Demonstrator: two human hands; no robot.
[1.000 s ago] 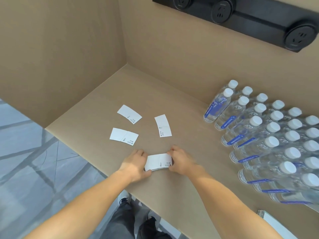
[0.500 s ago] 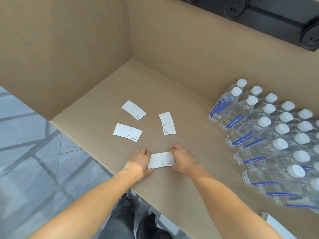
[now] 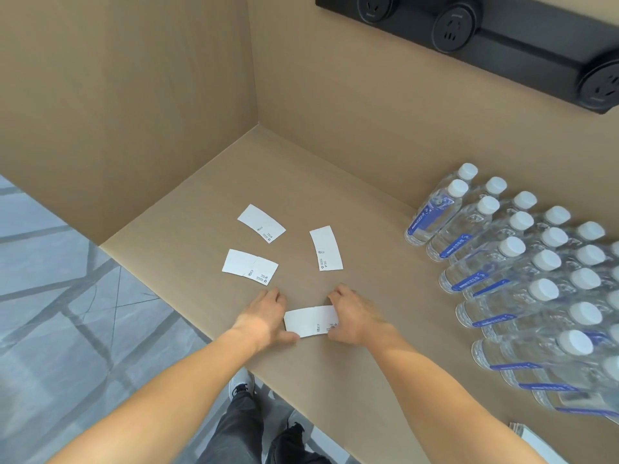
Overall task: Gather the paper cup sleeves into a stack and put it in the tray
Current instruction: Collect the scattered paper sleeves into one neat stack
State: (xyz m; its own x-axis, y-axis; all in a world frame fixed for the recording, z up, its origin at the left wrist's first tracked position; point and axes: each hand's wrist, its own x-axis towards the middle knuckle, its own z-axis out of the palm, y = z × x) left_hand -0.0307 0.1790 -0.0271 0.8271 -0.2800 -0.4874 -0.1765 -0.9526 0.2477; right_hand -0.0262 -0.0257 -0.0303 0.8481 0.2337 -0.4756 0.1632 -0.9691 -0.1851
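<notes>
A flat white paper cup sleeve lies on a tan countertop just below the frame's centre, held between two bare hands. The left hand pinches its left end, thumb underneath the near edge; the right hand grips its right end. Three more loose sleeves lie just above the hands. Rows of water bottles fill the right side.

The bottles run off the right edge. A white object at the bottom right is cut off and unidentifiable. Print on the sleeves is too small to read. The right hand covers one sleeve end.
</notes>
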